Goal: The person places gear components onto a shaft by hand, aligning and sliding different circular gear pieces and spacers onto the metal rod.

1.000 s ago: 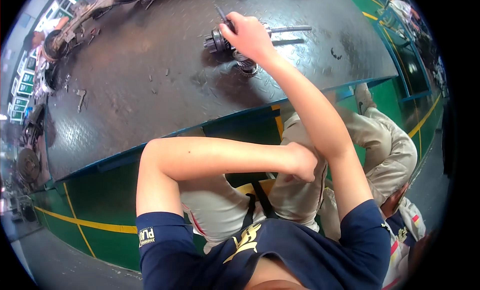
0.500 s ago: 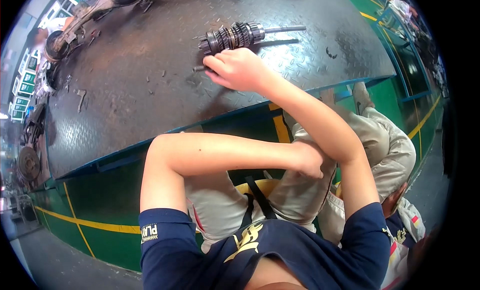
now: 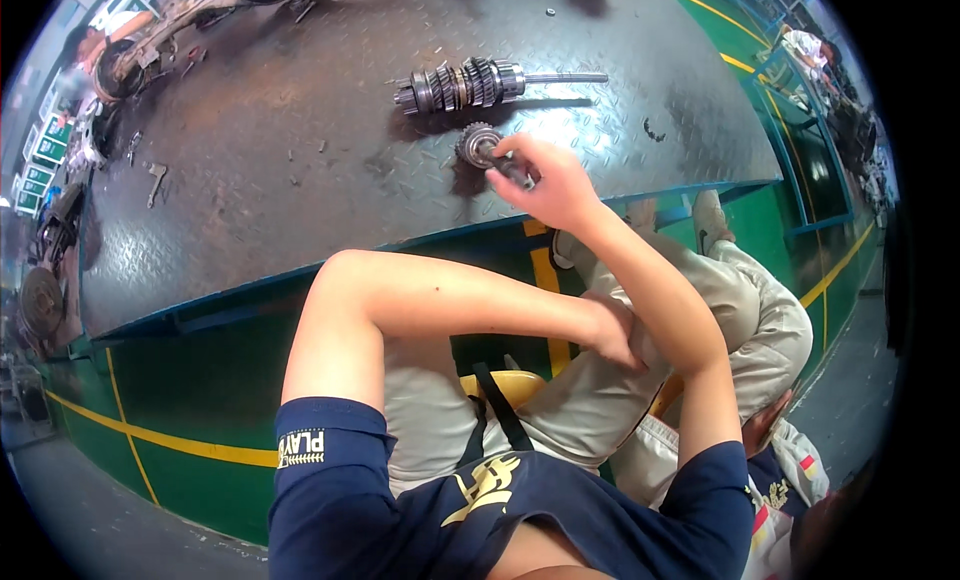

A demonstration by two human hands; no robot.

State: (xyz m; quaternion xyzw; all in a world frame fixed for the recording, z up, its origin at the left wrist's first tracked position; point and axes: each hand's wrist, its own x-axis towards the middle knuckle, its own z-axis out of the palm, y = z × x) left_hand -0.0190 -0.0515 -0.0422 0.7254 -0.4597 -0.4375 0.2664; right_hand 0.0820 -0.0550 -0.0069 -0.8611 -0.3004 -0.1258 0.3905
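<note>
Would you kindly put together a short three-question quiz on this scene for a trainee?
1. Multiple choice: what does the right hand hold? A) a hammer; B) a geared part; C) a rag.
2. True or false: the long gear shaft stands upright on the table.
3. Fill the blank: the left hand rests on beige ____.

Key: 1. B; 2. False, it lies on its side; 3. trousers.

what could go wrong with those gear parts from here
The small gear piece is in the right hand near the front edge of the table, so a slip might send it over. The left hand is down by the leg, so it may be slow to help. The long gear shaft lies unheld on its side, so a knock could set it rolling.
</note>
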